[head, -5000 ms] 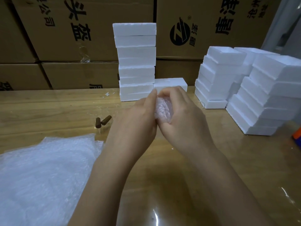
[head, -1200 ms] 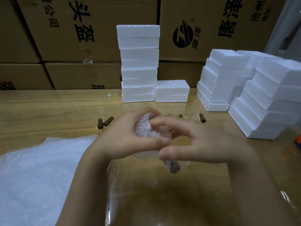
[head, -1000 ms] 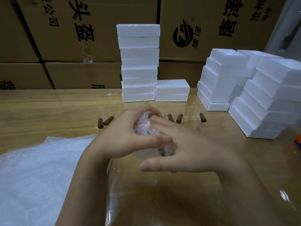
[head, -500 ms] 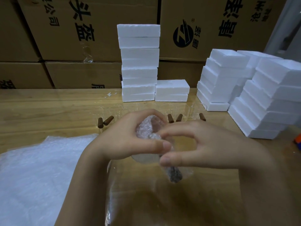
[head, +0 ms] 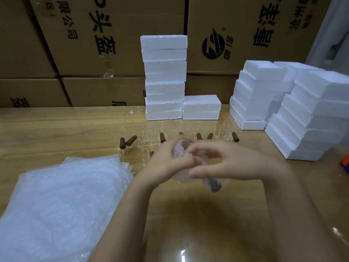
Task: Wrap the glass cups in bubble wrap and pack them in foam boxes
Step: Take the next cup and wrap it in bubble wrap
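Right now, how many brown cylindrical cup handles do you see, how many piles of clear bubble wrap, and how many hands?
Brown cylindrical cup handles: 9, one on the bubble-wrapped glass cup
Piles of clear bubble wrap: 1
Hands: 2, left hand and right hand
Total: 12

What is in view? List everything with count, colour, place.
Bubble-wrapped glass cup, brown handle: one, clear, between both hands.
Bare glass cups, brown handles: several, clear, in a row behind the hands.
Bubble wrap sheets: one pile, translucent white, front left.
Foam boxes: many, white, stacked centre back and right.
Cardboard cartons: several, brown, behind the table.
Wooden table: one, light brown, under everything.
Small orange object: one, right edge, unclear.
Left hand: grips the wrapped cup.
Right hand: pinches its wrap.
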Demonstrator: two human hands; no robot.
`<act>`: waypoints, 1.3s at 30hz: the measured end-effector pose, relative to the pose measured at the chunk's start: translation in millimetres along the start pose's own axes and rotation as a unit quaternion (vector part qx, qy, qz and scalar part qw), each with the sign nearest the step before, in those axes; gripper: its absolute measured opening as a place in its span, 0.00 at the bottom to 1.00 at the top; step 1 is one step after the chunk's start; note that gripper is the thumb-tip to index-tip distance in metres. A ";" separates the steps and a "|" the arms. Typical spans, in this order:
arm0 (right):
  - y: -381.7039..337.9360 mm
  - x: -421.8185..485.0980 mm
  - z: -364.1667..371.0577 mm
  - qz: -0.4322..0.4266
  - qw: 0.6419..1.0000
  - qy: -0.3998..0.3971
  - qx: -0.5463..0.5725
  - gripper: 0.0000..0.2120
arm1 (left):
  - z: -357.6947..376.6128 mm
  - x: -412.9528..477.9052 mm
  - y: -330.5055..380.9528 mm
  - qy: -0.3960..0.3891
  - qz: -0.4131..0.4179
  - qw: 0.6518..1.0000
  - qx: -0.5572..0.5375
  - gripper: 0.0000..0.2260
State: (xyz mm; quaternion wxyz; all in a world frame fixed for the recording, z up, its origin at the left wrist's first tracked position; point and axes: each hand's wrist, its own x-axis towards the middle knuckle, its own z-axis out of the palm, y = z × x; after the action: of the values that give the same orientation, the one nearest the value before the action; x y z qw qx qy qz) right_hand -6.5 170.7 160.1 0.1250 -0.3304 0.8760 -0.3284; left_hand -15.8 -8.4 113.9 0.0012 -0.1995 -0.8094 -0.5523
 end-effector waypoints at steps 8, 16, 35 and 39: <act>48.1 1.1 24.9 0.229 0.950 0.034 0.209 0.18 | 42.4 -11.4 -34.2 0.164 -0.054 0.983 -0.055 0.26; 88.9 5.1 97.4 0.167 0.940 0.229 0.191 0.20 | 54.6 -32.0 -67.0 0.130 -0.065 0.988 0.055 0.32; 114.0 8.4 119.8 0.110 0.931 0.309 0.164 0.15 | 65.7 -40.7 -92.1 0.123 -0.071 0.983 0.114 0.36; 116.5 5.3 119.3 0.109 0.912 0.342 0.199 0.08 | 66.8 -42.1 -92.4 0.137 -0.073 0.982 0.108 0.41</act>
State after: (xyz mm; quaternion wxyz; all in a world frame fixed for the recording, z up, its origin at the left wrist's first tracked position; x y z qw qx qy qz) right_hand -16.3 174.3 -6.4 -0.0839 -0.0684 0.8123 -0.5731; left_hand 7.6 9.2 -4.1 0.0930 -0.0610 -0.8688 -0.4825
